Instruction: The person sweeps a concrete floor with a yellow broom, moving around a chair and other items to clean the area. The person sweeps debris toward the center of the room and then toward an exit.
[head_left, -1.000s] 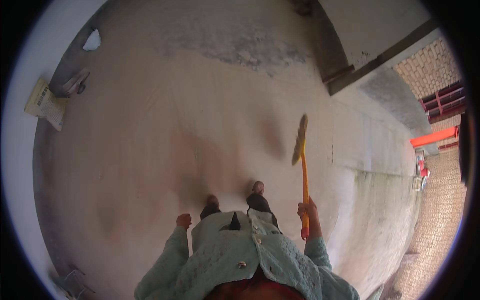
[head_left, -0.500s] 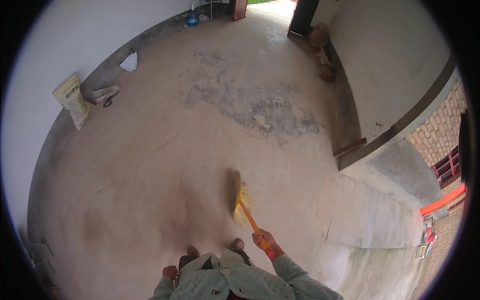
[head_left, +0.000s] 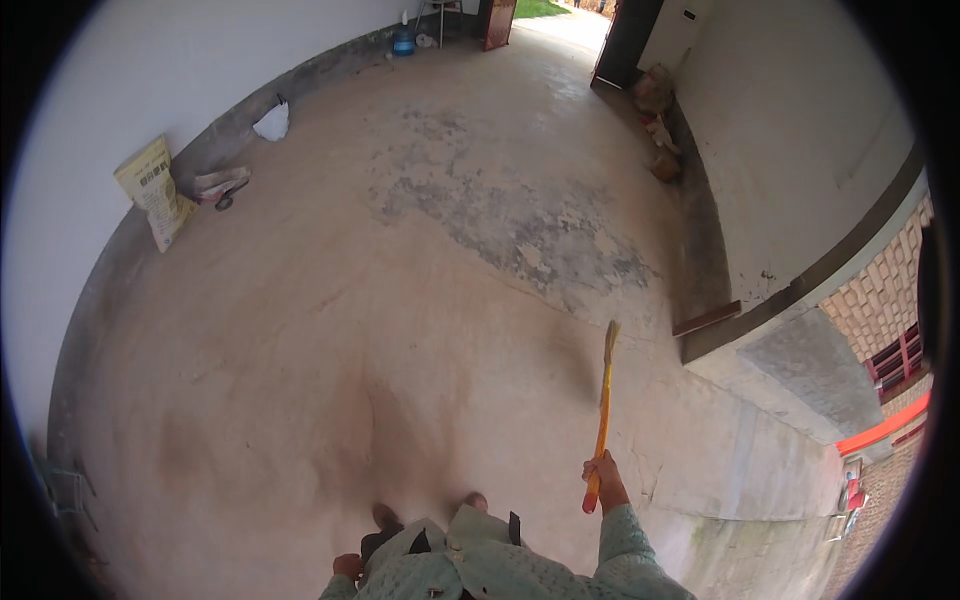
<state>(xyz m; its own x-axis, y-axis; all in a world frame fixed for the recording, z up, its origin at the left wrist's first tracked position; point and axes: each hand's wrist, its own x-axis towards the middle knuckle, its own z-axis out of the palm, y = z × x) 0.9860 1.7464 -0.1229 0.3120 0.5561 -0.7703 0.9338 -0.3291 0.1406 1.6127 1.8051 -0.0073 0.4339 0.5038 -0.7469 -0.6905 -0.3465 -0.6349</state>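
Observation:
My right hand [head_left: 604,478] is closed round the orange handle of a broom [head_left: 604,415]. The broom points away from me over the concrete floor, its straw-coloured bristle end at the far tip, seen narrow and edge-on. A dark shadow lies on the floor left of the bristles; whether they touch the ground I cannot tell. My left hand [head_left: 347,566] hangs low beside my jacket, its fingers curled in, with nothing seen in it.
Along the left wall are a printed sack [head_left: 157,195], crumpled packaging [head_left: 222,185], a white bag [head_left: 272,121] and a blue water jug [head_left: 403,42]. A doorway opens at the far end. Clutter [head_left: 660,130] lines the right wall, and a wooden strip [head_left: 707,318] lies by its corner.
My right hand has swung the broom to the right and outward, away from the floor in front of my feet. The bristle end now points farther ahead. My left hand has shifted slightly.

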